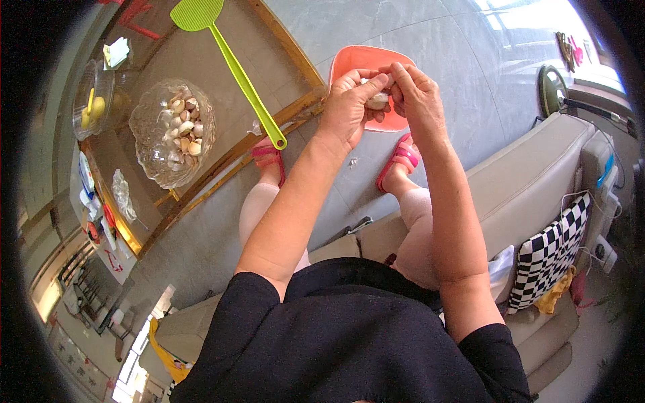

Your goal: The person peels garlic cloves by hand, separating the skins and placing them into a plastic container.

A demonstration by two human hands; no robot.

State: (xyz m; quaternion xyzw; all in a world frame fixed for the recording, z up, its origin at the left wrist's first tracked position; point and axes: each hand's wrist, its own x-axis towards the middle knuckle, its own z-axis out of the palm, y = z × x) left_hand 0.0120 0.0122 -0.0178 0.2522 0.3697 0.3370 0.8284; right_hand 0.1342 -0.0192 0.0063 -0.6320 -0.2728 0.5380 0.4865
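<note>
Over a pink plastic bin [370,56], both my hands meet. My left hand [352,98] grips a whitish garlic bulb [377,101] between thumb and fingers. My right hand [417,93] touches it from the right, with thumb and index finger pinched near its top; whether a piece sits between those fingertips cannot be told. On the glass-topped table to the left stands a scalloped clear glass bowl [146,146] with several loose garlic cloves [185,127] in it.
A green fly swatter [242,83] lies across the table [297,45], its handle past the edge. A clear container [83,113] with yellow items and a crumpled plastic bag [122,194] are also there. The sofa [529,161] holds a checkered cushion [546,254].
</note>
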